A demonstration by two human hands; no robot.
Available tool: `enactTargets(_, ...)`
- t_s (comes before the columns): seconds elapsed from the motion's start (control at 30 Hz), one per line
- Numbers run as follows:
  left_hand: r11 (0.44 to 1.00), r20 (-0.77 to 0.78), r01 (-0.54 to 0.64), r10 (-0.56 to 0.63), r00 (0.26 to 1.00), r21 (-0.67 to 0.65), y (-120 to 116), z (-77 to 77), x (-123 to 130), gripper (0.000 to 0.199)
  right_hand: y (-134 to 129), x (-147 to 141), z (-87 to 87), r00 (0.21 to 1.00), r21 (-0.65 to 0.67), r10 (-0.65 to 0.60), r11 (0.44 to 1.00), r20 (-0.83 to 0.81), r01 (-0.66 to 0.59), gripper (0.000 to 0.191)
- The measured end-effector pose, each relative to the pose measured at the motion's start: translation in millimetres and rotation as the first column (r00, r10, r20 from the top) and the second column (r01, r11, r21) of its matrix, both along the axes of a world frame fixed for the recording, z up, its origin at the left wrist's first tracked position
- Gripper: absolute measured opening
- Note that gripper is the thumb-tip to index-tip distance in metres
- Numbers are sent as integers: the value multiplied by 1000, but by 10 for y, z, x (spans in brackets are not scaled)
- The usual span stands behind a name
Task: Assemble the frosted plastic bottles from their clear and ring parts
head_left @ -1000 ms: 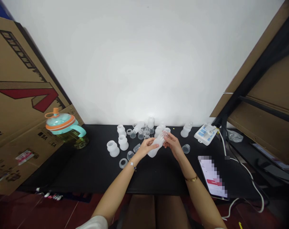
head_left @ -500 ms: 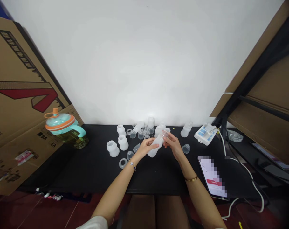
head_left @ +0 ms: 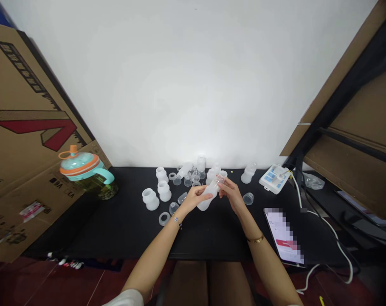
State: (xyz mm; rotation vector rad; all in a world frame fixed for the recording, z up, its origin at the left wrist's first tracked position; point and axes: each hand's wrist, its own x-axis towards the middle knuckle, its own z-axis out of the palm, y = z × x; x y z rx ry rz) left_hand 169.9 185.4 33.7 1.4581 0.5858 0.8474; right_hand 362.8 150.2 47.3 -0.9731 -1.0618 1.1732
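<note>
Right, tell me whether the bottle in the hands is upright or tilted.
Tilted: the bottle leans, its clear top slanting up and rightward at the right hand, while the left hand holds it lower down.

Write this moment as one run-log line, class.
left hand: holding tilted white bottle | right hand: at its clear top | nearby: open-mouthed bottles on black table

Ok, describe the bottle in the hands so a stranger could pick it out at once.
Start at the black table against the white wall. Near its middle, find the left hand and right hand. The bottle between them is cloudy white, tilted, with a clear top; unlike the other white bottles, it is held.
</note>
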Motion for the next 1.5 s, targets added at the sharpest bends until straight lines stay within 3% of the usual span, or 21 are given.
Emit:
enactTargets(0.73,998,34,-59,60,998,-21,-42,18,21,56,-1,-18,-27,999,5,27,1000,-39,-27,60)
enactTargets(1.07,994,41,-85,88,995,-66,-7,-83,26,67,13,-75,-31,999,31,-34,999,1,34,58)
enactTargets(1.23,994,37,-88,90,995,-61,-9,-72,25,76,22,-68,-46,999,30,-36,999,7,36,66)
enactTargets(1.5,990,73,-130,133,988,-55,2,-97,45,71,32,-92,-97,999,70,16,997,28,-17,77)
